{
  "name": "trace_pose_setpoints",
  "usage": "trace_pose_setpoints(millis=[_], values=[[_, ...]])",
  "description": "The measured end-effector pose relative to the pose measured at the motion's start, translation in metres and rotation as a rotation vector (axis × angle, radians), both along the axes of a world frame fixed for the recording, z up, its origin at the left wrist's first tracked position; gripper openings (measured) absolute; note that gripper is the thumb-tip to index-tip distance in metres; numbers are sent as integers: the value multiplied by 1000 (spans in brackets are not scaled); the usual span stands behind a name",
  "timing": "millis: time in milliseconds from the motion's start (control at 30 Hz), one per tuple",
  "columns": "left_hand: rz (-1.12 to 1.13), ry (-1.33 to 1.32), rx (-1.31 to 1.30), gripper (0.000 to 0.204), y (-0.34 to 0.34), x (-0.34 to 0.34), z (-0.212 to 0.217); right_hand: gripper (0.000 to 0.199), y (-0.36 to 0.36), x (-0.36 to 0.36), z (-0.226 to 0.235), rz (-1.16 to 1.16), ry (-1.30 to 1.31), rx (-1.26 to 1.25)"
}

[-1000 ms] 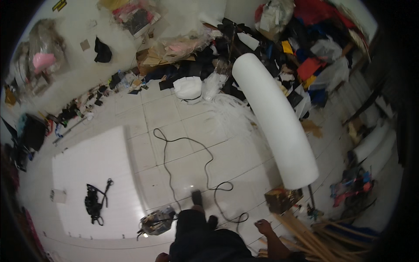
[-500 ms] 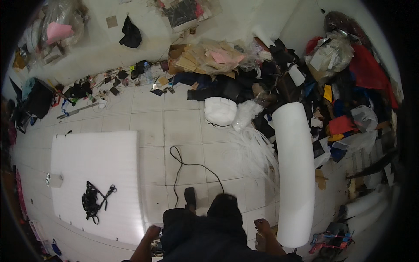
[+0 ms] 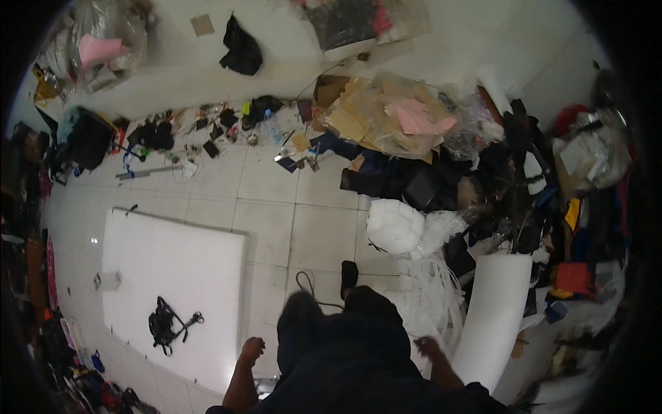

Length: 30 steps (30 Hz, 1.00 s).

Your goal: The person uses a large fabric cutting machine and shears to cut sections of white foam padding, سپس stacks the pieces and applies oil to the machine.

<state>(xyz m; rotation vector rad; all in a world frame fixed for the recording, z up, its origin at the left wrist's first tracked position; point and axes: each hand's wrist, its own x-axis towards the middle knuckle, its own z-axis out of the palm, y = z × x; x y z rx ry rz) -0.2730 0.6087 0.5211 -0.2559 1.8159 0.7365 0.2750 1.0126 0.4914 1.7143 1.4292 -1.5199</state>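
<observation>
One white foam sheet (image 3: 176,290), one white foam roll (image 3: 493,314), two hands (image 3: 252,348)

White foam roll (image 3: 493,314), plain. White foam sheet (image 3: 172,290) flat on pale grey tiled floor (image 3: 310,186), darker grout lines in a grid. Black strap bundle (image 3: 164,324) on the sheet. White wadding bag (image 3: 393,224). Pink paper (image 3: 420,119) over tan cardboard (image 3: 358,114). Black cloth (image 3: 241,50) against off-white wall.
</observation>
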Motion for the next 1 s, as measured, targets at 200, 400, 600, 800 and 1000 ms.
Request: trace_pose_setpoints(millis=[200, 400, 600, 800, 1000], values=[[7, 44, -14, 19, 86, -35, 29, 31, 243, -233, 55, -143, 180, 511], [370, -23, -191, 21, 127, -139, -3, 34, 317, -452, 69, 133, 184, 446], [217, 57, -183, 19, 194, -295, -16, 46, 281, -605, 63, 550, 57, 304], [520, 233, 121, 9, 327, -452, 40, 37, 337, -761, 70, 544, 85, 453], [258, 205, -136, 28, 363, -402, -23, 30, 476, -922, 11, 633, 387, 677]])
